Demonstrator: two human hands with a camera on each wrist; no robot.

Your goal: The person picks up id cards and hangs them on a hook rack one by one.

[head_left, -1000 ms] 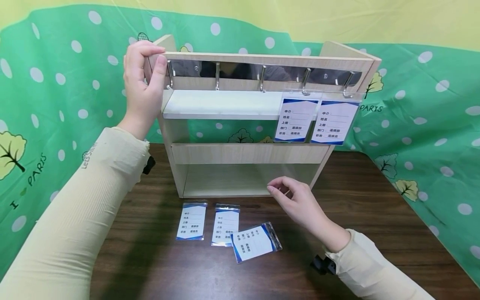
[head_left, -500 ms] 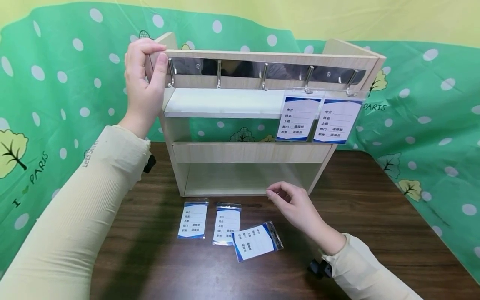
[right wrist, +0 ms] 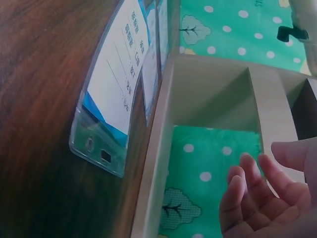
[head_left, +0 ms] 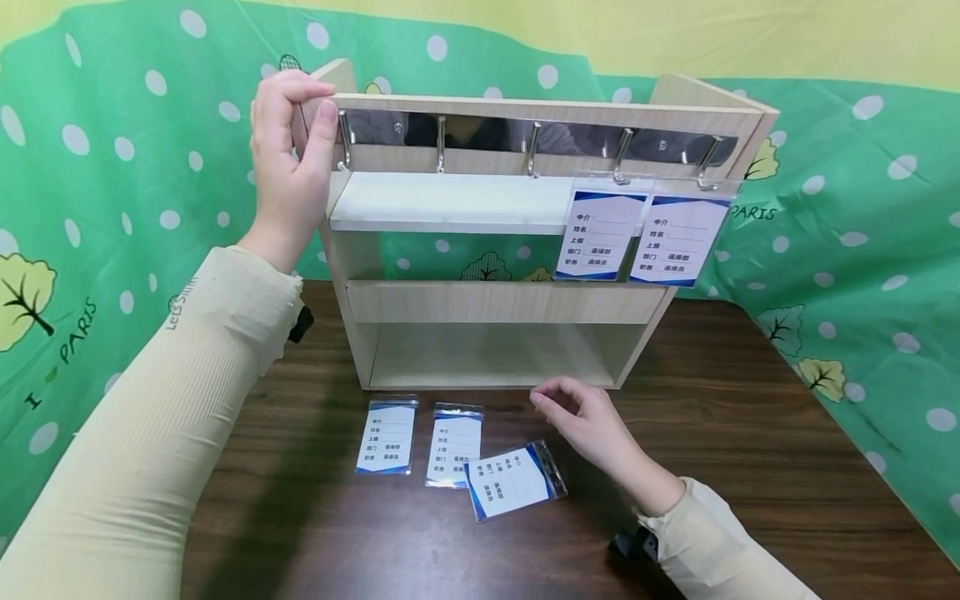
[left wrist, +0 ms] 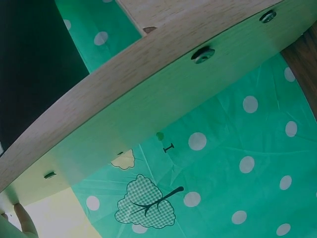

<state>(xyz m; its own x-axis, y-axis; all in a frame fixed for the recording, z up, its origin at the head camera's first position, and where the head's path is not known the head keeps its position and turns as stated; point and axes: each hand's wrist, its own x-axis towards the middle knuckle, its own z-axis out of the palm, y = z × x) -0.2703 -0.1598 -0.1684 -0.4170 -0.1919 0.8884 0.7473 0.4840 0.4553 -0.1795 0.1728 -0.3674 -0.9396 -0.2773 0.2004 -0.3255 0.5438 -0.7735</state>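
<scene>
My left hand point(head_left: 291, 158) grips the upper left corner of a pale wooden rack point(head_left: 495, 302), thumb on the front and fingers over the side. Only its fingertips point(left wrist: 25, 220) show in the left wrist view. My right hand point(head_left: 588, 421) hovers in front of the rack's lower right, fingers loosely curled around nothing. Nearest it lies a tilted badge point(head_left: 510, 483) in a clear sleeve, overlapping the corner of a middle badge point(head_left: 453, 450). A left badge point(head_left: 386, 437) lies apart. In the right wrist view, the tilted badge point(right wrist: 119, 74) shows its slotted end.
A metal strip with several hooks point(head_left: 536, 150) runs along the rack's top. Two badges hang from its right end, an inner badge point(head_left: 602, 236) and an outer badge point(head_left: 681, 239). Dark wooden table point(head_left: 757, 467) lies underneath, with green dotted cloth point(head_left: 847, 250) behind.
My right hand has drifted slightly left and down, its fingers still loosely curled. The left hand keeps its hold on the rack, and the badges have not been moved.
</scene>
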